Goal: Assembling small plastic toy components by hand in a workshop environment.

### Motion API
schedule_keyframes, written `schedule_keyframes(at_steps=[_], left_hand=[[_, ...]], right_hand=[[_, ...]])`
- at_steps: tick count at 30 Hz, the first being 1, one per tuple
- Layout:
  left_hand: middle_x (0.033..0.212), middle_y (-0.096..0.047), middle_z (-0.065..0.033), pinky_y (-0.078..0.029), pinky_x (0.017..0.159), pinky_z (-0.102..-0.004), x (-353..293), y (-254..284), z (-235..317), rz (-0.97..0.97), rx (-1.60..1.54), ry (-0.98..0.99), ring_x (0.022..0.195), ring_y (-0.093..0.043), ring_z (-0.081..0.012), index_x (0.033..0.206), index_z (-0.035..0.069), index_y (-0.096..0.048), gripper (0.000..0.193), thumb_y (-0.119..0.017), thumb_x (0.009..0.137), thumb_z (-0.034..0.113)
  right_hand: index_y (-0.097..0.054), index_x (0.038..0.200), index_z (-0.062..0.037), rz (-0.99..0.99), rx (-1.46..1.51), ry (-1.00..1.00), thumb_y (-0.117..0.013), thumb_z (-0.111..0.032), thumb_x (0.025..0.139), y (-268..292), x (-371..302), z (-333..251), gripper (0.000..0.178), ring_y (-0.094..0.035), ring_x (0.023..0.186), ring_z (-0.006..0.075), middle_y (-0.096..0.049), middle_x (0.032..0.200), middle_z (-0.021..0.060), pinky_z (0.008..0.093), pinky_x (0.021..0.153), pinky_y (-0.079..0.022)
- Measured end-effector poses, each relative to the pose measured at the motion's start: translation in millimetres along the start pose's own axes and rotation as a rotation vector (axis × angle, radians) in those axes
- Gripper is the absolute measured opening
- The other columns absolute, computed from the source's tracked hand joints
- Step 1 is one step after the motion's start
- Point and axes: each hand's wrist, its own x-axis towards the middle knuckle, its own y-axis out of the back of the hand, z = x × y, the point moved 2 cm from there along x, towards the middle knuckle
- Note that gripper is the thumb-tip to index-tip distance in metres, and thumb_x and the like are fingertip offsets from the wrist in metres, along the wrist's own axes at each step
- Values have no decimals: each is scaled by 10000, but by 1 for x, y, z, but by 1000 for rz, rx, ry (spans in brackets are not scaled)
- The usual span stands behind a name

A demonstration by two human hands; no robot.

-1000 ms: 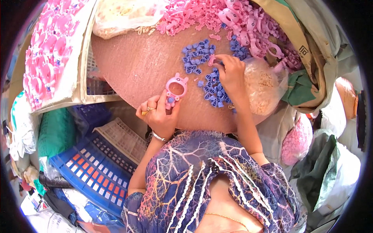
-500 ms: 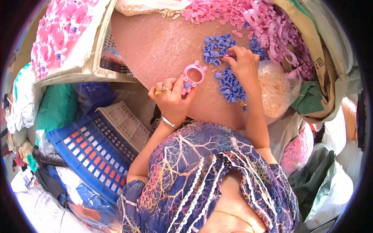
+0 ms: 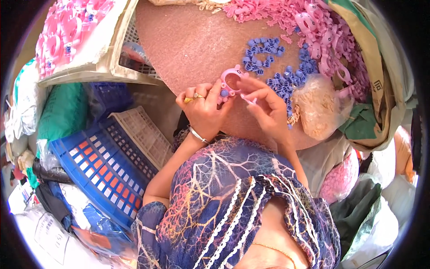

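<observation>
My left hand (image 3: 204, 107) is closed on a pink animal-faced plastic ring (image 3: 231, 71) with small ears and a round blue part at its lower end. Between the thumb and fingers of my right hand (image 3: 271, 110) is a small pink plastic piece (image 3: 250, 100), right beside the ring. Whether that piece touches the ring, I cannot tell. Small blue plastic pieces (image 3: 257, 67) lie in loose clusters on the brown board (image 3: 179, 40), beyond and to the right of my hands.
Pink plastic parts (image 3: 320, 45) are heaped at the far right, against a sack's rolled edge (image 3: 376, 67). A clear bag of beige bits (image 3: 318, 107) sits on the board's right side. At left stand a white crate (image 3: 89, 76) topped with finished-looking pink rings and a blue basket (image 3: 89, 166).
My right hand has come left and nearer from the blue pieces to the ring, bringing the small pink piece. My left hand still grips the ring, shifted slightly right.
</observation>
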Motion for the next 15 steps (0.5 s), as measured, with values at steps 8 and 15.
schedule_keyframes(at_steps=[8, 15], left_hand=[[909, -605, 18, -320, 872, -430, 1, 1, 1, 3, -1, -6, 885, -511, -205, 1047, 152, -746, 425, -813, 674, 343], [920, -625, 19, -327, 888, -422, 0, 1, 2, 2, -5, 12, 922, -548, -201, 1055, 168, -745, 467, -855, 623, 307]], right_hand=[[-673, 1170, -13, -97, -107, -110, -671, -3, 890, 7, 0, 4, 280, -609, 922, 147, -647, 1039, 87, 273, 802, -474], [-726, 1009, -37, -43, -425, 131, -799, -18, 741, 0, 5, 4, 279, -655, 793, 177, -693, 904, 64, 274, 695, -497]])
